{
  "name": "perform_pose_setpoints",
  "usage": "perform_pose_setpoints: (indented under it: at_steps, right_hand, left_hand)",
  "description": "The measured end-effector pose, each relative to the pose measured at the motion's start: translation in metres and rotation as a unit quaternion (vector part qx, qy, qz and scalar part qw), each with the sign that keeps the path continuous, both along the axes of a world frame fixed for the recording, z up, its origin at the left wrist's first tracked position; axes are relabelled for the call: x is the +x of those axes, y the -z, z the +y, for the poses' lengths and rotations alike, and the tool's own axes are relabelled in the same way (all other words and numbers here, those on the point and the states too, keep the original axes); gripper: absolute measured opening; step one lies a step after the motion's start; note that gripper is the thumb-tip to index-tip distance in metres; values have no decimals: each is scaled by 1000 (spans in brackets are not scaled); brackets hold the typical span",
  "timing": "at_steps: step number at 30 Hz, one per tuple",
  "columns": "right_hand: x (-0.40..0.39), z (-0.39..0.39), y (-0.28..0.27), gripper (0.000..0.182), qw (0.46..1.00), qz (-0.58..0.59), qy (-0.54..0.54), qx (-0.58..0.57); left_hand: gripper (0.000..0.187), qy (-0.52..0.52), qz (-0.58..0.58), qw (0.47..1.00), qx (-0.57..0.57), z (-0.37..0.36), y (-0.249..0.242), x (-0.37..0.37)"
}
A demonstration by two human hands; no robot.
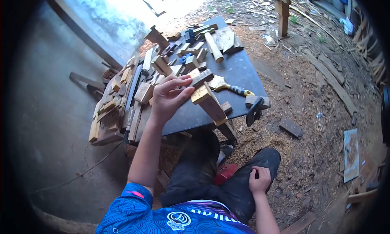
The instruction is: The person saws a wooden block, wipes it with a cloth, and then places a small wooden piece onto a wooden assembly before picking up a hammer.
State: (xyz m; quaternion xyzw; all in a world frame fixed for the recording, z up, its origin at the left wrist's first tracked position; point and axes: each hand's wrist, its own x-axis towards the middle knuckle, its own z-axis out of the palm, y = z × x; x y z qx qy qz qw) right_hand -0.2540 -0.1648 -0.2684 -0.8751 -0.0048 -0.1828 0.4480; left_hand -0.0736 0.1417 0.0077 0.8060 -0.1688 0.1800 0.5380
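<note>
My left hand [168, 96] is closed in a pinch on a small wooden block [202, 78], over the dark table. Right below that block, a wooden piece with pale yellowish end blocks [212, 108] stands at the table's near edge. Beside it lies a brush-like tool with a black and yellow handle [233, 89]. A short wood offcut [226, 107] is close by. My right hand [260, 180] rests on my right thigh, fingers loosely bent and apart, holding nothing.
The dark table [248, 73] carries many wood offcuts and a wooden-handled hammer [213, 47]. A black clamp [254, 111] grips its right corner. More wood pieces [106, 108] lie on a board at the left. A post [282, 14] stands beyond, amid wood shavings.
</note>
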Motion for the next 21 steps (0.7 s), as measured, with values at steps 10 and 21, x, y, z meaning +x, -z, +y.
perform_pose_setpoints:
  at_steps: [10,21]
  right_hand:
    - [-7,-8,7,6,999,2,31,-33]
    - [15,18,-117,18,995,-80,-46,24]
  left_hand:
    - [22,6,-16,1000,14,8,7,-5]
    - [25,4,-122,992,44,11,15,-4]
